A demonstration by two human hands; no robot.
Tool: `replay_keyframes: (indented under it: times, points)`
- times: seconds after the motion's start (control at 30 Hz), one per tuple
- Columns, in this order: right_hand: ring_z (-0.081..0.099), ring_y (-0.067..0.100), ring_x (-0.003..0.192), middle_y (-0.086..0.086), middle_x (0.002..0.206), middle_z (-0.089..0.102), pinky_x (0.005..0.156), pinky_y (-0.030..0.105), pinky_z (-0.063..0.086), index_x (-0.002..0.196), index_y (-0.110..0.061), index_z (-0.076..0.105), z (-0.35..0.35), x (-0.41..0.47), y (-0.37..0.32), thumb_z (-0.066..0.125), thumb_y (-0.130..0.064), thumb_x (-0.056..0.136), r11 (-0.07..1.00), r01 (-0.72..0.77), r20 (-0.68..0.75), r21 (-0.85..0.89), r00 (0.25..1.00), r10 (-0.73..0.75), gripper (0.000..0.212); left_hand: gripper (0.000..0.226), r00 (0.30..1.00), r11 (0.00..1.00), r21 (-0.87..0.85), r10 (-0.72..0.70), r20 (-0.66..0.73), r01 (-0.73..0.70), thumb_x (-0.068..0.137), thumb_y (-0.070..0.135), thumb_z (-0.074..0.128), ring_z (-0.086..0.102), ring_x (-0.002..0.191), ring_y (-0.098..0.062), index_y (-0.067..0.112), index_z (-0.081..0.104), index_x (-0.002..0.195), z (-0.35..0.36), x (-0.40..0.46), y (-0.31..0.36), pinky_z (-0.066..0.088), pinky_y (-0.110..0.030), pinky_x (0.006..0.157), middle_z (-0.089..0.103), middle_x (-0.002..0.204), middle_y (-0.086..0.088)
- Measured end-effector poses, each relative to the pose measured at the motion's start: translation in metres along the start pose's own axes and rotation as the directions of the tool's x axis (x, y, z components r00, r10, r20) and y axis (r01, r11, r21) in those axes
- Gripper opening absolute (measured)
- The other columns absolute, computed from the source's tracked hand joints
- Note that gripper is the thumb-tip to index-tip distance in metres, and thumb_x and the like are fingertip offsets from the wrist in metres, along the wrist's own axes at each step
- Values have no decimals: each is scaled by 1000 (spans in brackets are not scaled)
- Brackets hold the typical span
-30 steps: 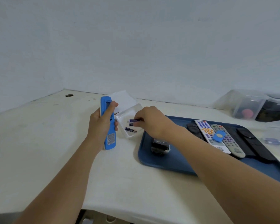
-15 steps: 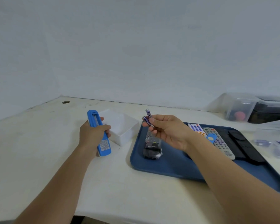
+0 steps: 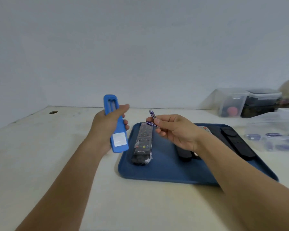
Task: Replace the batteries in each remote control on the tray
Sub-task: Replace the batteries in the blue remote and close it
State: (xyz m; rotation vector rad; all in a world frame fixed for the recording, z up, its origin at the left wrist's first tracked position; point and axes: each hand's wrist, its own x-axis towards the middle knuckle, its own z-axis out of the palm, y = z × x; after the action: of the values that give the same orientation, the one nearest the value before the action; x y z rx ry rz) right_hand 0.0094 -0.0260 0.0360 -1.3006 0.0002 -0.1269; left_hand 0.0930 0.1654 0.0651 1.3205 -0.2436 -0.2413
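My left hand (image 3: pixel 107 127) grips a blue remote (image 3: pixel 118 129) back side up, raised above the table left of the tray; its battery bay near the top is open. My right hand (image 3: pixel 175 130) pinches two purple batteries (image 3: pixel 152 120) between thumb and fingers above the tray's far left corner. On the blue tray (image 3: pixel 165 172) lies a black remote in clear plastic wrap (image 3: pixel 142 144). More remotes lie further right, among them a long black one (image 3: pixel 237 141) and a pale one (image 3: pixel 204 129), partly hidden by my right arm.
Clear plastic boxes (image 3: pixel 232 104) stand at the back right against the wall, and a clear tub with purple batteries (image 3: pixel 272 139) sits right of the tray. A round hole (image 3: pixel 53 112) is in the table's far left corner.
My right hand lifted two batteries out of the white box and brought them over the tray. My left hand raised the blue remote toward it. The white box is out of sight now.
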Motion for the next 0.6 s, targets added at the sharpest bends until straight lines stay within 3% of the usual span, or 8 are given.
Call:
replay_keyframes:
  times: [0.1,0.17,0.23,0.33,0.47,0.6]
  points:
    - [49,8,62,9,97,63,59,15,43,110,3,68,-15,-4,-4,54,-3,97,996,48,-41,-69,998,-50,20,44,970,989,85,-133,204,118,89,51,69,61,51,-18,9,69,103,46,5,-6,53,-29,52,66,77,-6]
    - [47,9,62,12,94,58,60,19,40,116,4,67,-32,-5,-4,54,-4,98,993,71,-117,-98,990,-83,23,53,946,977,-15,-201,255,211,94,59,56,59,48,-22,8,66,105,67,11,-14,51,-29,50,67,72,-9]
    - [46,12,63,12,85,56,62,23,38,117,1,68,-46,-6,-4,55,-5,99,981,93,-179,-169,976,-124,23,45,935,956,-127,-222,276,264,100,49,48,55,46,-23,6,60,101,80,16,-21,49,-27,44,63,68,-11]
    - [50,17,67,8,76,63,67,29,40,110,-8,71,-58,-8,-8,57,-5,98,937,152,-210,-315,951,-226,18,35,916,940,-162,-236,325,299,99,38,43,51,47,-23,6,56,92,91,16,-34,45,-25,43,60,70,-11]
    - [53,24,70,14,79,63,66,33,47,124,-15,65,-57,-12,-15,57,-7,99,842,179,-128,-509,951,-280,27,32,893,947,-88,-256,369,308,96,34,45,51,48,-22,6,59,88,95,8,-46,44,-26,42,60,73,-11]
    - [54,17,64,15,77,60,62,30,49,134,-28,60,-55,-14,-17,53,-7,101,739,186,-75,-648,950,-304,39,36,893,958,-83,-220,393,273,100,32,40,50,47,-21,6,62,89,94,1,-48,44,-26,42,61,72,-11]
